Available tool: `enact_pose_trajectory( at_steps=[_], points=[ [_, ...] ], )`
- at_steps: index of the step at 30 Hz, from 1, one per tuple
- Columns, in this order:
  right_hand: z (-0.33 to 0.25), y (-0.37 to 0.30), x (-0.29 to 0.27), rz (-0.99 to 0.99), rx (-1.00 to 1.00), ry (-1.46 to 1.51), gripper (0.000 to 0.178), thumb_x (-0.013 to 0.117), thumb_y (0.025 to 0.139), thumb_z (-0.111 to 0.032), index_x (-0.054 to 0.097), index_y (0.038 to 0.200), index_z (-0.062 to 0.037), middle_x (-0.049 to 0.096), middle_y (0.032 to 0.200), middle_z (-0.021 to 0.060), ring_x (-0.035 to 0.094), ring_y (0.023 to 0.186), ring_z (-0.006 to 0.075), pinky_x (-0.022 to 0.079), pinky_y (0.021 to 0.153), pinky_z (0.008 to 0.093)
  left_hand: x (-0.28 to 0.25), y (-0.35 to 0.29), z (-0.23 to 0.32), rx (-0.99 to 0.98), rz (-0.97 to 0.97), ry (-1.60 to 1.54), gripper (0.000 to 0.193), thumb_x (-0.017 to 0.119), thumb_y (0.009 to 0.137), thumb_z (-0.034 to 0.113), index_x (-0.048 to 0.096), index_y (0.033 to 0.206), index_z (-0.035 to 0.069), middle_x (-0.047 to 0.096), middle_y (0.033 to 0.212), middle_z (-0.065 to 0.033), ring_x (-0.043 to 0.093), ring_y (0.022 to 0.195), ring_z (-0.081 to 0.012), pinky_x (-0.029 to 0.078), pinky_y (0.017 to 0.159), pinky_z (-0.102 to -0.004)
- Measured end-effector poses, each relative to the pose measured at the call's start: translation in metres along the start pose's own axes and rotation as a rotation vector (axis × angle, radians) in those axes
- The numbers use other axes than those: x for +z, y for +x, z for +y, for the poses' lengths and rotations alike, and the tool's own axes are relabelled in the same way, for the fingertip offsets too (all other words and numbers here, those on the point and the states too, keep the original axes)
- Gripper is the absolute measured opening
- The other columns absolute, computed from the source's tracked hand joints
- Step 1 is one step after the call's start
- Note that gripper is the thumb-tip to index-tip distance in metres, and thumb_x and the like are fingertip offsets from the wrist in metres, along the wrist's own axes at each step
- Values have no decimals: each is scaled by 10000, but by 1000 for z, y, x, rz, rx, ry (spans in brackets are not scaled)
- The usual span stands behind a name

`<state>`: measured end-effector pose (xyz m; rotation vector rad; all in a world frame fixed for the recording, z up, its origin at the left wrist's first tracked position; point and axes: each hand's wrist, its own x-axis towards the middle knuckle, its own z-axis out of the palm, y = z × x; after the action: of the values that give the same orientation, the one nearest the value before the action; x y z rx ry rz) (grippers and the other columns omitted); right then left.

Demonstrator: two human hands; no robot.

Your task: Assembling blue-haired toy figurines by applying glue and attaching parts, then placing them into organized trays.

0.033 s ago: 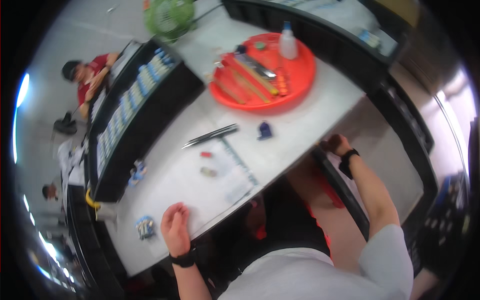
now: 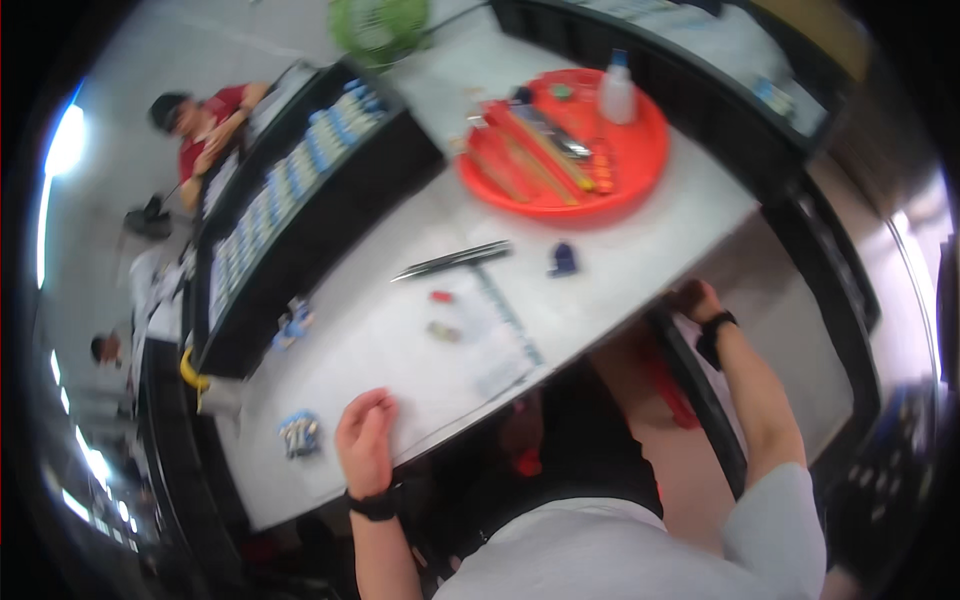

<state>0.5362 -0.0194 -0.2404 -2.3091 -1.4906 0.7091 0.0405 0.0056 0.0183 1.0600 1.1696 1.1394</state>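
Note:
My left hand (image 2: pixel 367 440) rests at the near edge of the white table (image 2: pixel 640 235), fingers loosely bent and holding nothing I can see. Beside it sits a small bundle of blue-and-white pieces (image 2: pixel 299 433). My right hand (image 2: pixel 697 300) is curled at the corner of a black-rimmed tray (image 2: pixel 695 385), beside the table's edge; its fingers are dark and blurred, and what they grip is hidden. Between the hands lie a paper sheet (image 2: pixel 400 345), a small red piece (image 2: pixel 441 296), a pale small piece (image 2: pixel 443 331), dark tweezers-like tools (image 2: pixel 453 260) and a dark blue piece (image 2: pixel 563 260).
A round red tray (image 2: pixel 500 203) holds strip-like tools; a white bottle (image 2: pixel 618 95) with a blue cap stands in it. A black rack (image 2: pixel 330 235) of blue-and-white items borders the far left. Beyond it a person in red (image 2: pixel 215 125) sits. A green fan (image 2: pixel 380 28) is at the back.
The whole scene has slid right in the picture, as my view turned slightly. Both hands keep nearly the same places beside the table's things.

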Motion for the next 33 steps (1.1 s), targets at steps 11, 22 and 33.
enact_pose_trajectory(
  at_steps=[11,22,33],
  points=[
    [145,36,42,242,-892,-864,160,603,645,-207,625,765,-104,617,856,28,520,957,249,418,770,413,17,1,39,-127,-313,211,201,556,838,45,585,1030,-8,603,995,-55,551,908,-105,420,843,-243],
    [-14,-33,-58,159,-97,226,316,649,720,-119,531,977,22,606,819,104,579,694,182,455,615,267,-88,156,114,16,5,1660,329,695,653,153,640,954,34,635,933,-138,601,907,-266,478,792,-326],
    [-125,-123,-131,447,-188,705,175,571,816,-41,558,982,14,572,825,37,541,740,97,440,658,207,-124,150,117,72,15,1529,289,725,585,198,629,766,-5,633,758,-144,617,704,-227,488,652,-297]
  ],
)
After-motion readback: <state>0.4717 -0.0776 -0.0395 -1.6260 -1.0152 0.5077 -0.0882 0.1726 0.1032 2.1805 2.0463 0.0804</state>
